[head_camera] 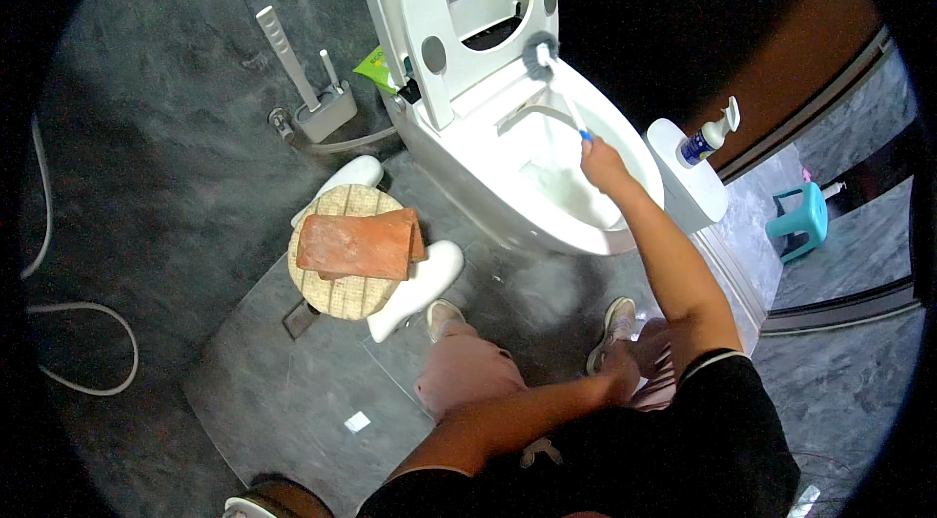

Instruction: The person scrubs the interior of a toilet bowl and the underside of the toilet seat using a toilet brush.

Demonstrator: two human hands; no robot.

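My right hand [604,165] grips the white and blue handle of a toilet brush [578,115]. The brush's grey round head is up at the rear right of the toilet [476,203], by the raised seat [417,13]. Water shows in the bowl under the handle. My left arm crosses in front of my body, and my left hand [622,371] is low by my right leg; its fingers cannot be made out. A pump bottle [700,144] stands on a narrow white-topped bin [677,133] to the right of the toilet.
Left of the toilet are a wall-side brush holder [327,113], a green packet [377,69] and a pipe. A round woven-top stool [355,302] bears a folded orange cloth [355,245]. A turquoise stool [805,221] stands far right. A hose [135,349] loops at the left.
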